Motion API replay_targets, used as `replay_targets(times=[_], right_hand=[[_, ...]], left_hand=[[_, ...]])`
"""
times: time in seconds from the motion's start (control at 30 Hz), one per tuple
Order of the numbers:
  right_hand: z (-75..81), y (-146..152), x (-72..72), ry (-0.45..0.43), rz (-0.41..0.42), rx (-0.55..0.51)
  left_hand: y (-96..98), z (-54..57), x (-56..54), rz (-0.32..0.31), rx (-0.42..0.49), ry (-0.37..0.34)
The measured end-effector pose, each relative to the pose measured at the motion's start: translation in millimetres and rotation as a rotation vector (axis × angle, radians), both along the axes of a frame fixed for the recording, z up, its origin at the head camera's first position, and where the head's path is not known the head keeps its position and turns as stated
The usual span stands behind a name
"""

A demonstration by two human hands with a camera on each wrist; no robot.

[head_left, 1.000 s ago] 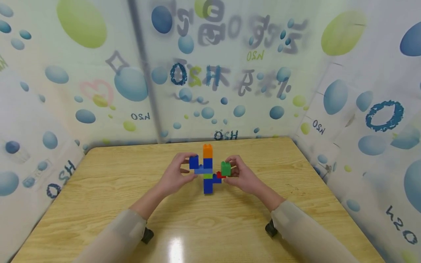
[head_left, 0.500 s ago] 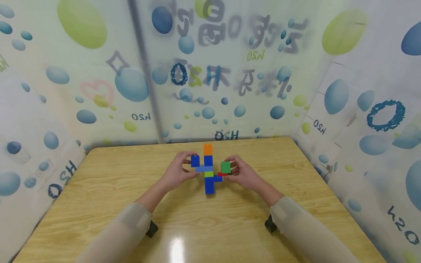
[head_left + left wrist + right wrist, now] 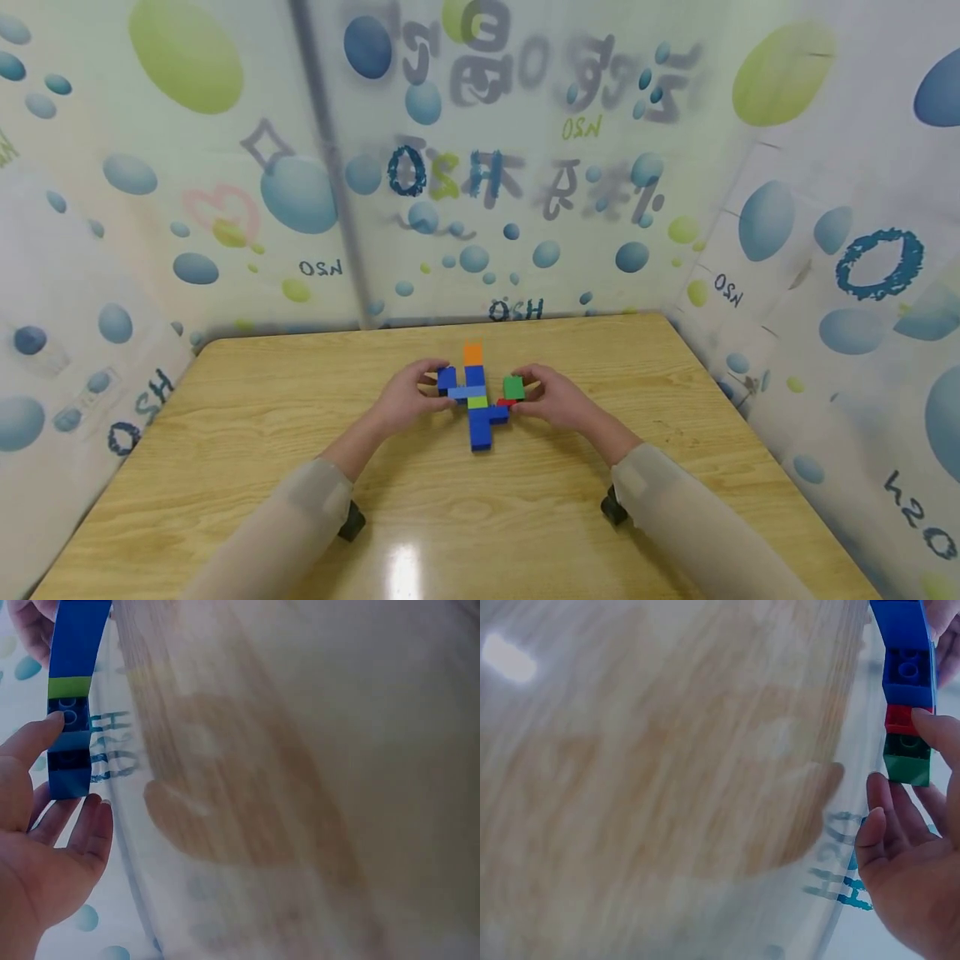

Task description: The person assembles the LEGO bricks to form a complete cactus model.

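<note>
Both hands hold one figure of joined toy building blocks (image 3: 477, 428) over the middle of the table. Its column is blue at the bottom, then lime green, light blue, blue and orange (image 3: 473, 355) on top. My left hand (image 3: 408, 398) pinches the left arm, which ends in a blue block (image 3: 446, 379); its thumb lies by the light blue block (image 3: 73, 740) in the left wrist view. My right hand (image 3: 555, 400) pinches the right arm, with its green block (image 3: 513, 387) and red piece (image 3: 901, 718). Hollow block undersides show in both wrist views.
The wooden table (image 3: 480, 517) reaches to a wall covering (image 3: 480, 233) printed with bubbles and lettering behind it. Similar covering rises at both sides. A dark wrist device (image 3: 351, 522) shows under the left sleeve, another device (image 3: 613, 507) under the right.
The block figure has tipped and sits lower in the head view; studs on its top no longer show. Both hands have moved slightly down with it, still gripping its arms.
</note>
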State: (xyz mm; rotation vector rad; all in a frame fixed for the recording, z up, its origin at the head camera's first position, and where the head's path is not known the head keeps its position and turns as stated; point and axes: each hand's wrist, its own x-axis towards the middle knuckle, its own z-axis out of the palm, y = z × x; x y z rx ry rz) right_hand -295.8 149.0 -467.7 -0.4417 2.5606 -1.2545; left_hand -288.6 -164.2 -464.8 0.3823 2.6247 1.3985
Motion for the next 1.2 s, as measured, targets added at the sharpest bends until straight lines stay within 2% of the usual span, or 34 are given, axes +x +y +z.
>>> replay_targets(times=[0.47, 0.67, 1.2], right_hand=[[-1.8, 0, -1.2, -0.03, 0.021, 0.069], [-2.7, 0, -2.9, -0.038, 0.021, 0.067], [-3.1, -4, -7.5, -0.025, 0.0, 0.114]], left_hand=[[-1.5, -7.3, -6.3, 0.015, -0.09, -0.083], [-1.5, -8.2, -7.1, 0.002, -0.109, -0.083], [-0.9, -8.7, -10.9, 0.032, -0.121, -0.096]])
